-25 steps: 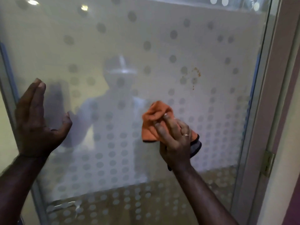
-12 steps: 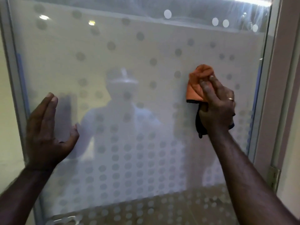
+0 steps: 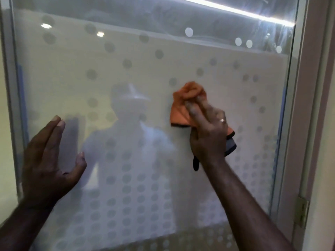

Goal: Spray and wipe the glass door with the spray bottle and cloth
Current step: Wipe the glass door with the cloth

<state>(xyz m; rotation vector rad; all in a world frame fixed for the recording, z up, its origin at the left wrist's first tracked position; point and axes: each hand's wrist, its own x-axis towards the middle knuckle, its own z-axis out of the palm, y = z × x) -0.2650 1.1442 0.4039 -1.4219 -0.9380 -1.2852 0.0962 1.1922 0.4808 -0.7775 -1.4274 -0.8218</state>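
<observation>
The glass door (image 3: 126,51) fills the view, frosted with rows of grey dots and showing a dim reflection of a person. My right hand (image 3: 208,131) presses a bunched orange cloth (image 3: 183,105) with a dark edge against the glass, right of centre. My left hand (image 3: 49,160) lies flat on the pane near its left edge, fingers up and thumb spread, holding nothing. No spray bottle is in view.
The door frame (image 3: 308,105) runs down the right side, with a brass hinge (image 3: 301,212) low on it. The pane's left metal edge (image 3: 10,105) stands beside a pale wall. A bright light strip (image 3: 235,11) reflects near the top.
My right hand carried the cloth up and right over the brown smear, then back left and slightly down. The smear no longer shows. The left hand stays flat on the glass.
</observation>
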